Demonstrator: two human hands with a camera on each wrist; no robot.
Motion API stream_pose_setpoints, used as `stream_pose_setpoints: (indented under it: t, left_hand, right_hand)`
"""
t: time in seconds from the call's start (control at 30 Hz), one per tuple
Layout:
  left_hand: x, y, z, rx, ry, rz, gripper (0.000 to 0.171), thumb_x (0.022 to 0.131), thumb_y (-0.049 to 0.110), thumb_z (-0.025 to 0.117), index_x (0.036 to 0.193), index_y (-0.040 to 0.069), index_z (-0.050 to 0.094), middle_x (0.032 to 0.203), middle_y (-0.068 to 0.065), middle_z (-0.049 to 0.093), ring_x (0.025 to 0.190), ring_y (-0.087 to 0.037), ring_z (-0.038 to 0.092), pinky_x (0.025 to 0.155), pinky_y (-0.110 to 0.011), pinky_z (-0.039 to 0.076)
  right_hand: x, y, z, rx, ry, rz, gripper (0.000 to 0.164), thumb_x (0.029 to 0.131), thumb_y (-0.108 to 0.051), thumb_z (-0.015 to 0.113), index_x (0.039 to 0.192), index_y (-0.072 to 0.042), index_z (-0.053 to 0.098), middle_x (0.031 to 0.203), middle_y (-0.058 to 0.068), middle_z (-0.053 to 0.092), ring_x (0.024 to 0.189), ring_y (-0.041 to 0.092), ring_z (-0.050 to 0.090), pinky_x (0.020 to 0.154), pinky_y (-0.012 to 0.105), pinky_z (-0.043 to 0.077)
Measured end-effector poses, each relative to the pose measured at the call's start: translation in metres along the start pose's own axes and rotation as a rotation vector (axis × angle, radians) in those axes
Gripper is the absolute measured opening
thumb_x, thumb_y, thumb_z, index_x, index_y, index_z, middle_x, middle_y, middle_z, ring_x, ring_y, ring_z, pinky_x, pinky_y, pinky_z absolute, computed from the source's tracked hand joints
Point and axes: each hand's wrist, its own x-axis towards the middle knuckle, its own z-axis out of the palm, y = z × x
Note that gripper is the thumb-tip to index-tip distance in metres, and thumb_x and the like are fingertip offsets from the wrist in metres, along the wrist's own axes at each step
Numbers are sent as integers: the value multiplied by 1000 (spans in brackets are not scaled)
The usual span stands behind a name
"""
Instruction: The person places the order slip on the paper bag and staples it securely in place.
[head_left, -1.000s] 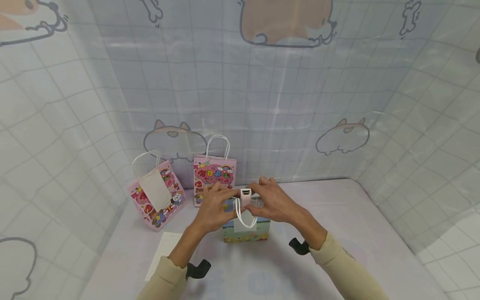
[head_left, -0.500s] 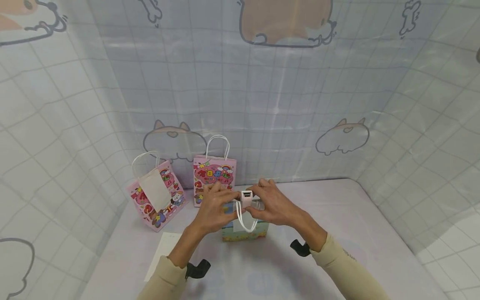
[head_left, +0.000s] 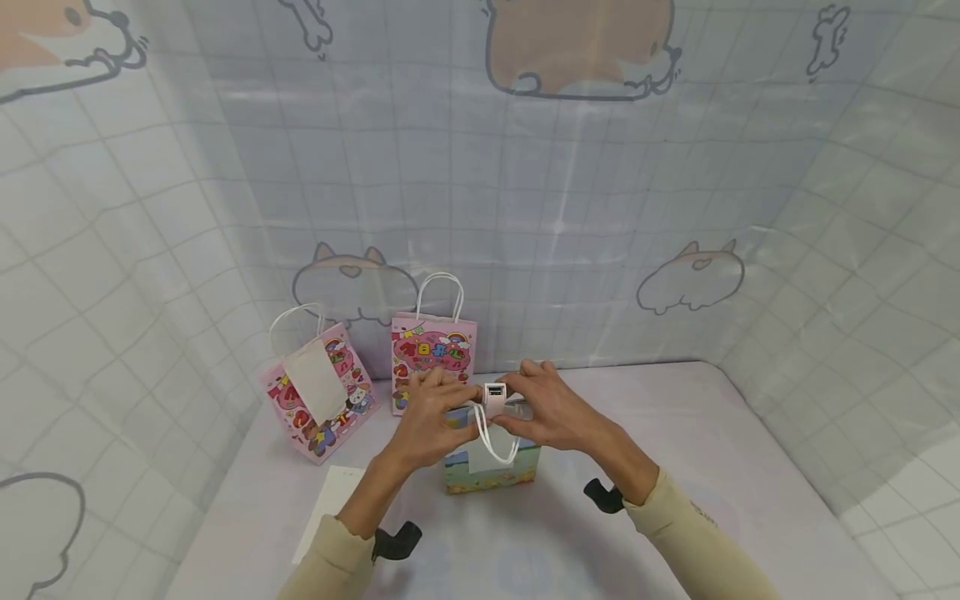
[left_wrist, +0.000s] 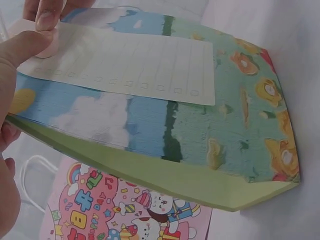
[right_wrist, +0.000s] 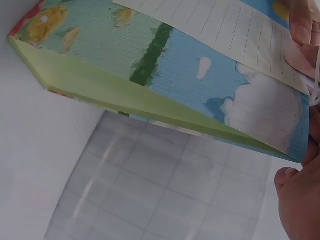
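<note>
A small pale pink and white block-shaped device with a dark slot sits at the top edge of a blue and green paper gift bag. My left hand pinches it from one side between thumb and finger. From the other side, my right hand pinches it too. A lined paper slip with checkboxes lies flat along the bag's face, its top end under the pink device. White rope handles hang over the front. Fingers hide part of the bag's top edge.
Two pink cartoon gift bags stand behind to the left: one upright, one tilted with a paper slip on its front. Another paper sheet lies on the table by the left forearm. A patterned curtain rises behind.
The view has shifted slightly. Both hands keep their pinch on the pink device, and the blue and green bag stays nearly in place.
</note>
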Motion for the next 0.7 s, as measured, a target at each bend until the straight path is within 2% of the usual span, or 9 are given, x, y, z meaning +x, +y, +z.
stream_pose_setpoints:
  t: [0.1,0.3,0.43,0.57,0.7]
  left_hand:
    - [0,1,-2,-20,-4,-14,41,75,34,89,111,16,78,101,8,77,88,-10,45,85,-43,23]
    - [-3,2,-5,-60,-32,-92,50,73,45,89,116,20,77,105,9,76,92,-9,46,90,-47,23]
    - [-6,0,-6,-56,-46,-121,53,75,52,85,119,25,75,106,13,75,93,-8,46,91,-49,22]
    - [-12,-6,-7,-65,-46,-144,52,76,45,86,122,25,73,106,16,74,95,-10,47,96,-52,20]
    - [-19,-13,-7,-48,-43,-181,42,78,36,85,118,26,74,103,15,72,94,-11,46,97,-52,21]
  right_hand:
    - [2,-1,0,-15,-5,21,41,87,-42,77,117,-17,68,97,-9,62,85,7,46,78,32,33]
    - [4,-3,-2,-13,-18,84,48,83,-45,77,121,-18,68,100,-11,68,83,9,47,77,33,32]
    - [3,-3,-1,-23,-16,67,48,83,-48,75,122,-20,67,101,-14,68,85,8,47,78,32,32]
    - [4,-2,-1,-32,2,39,49,83,-50,75,121,-20,68,100,-13,68,85,10,49,76,32,31]
    - [4,-2,-1,-30,2,39,50,83,-49,76,121,-18,68,99,-8,69,86,11,49,75,32,30]
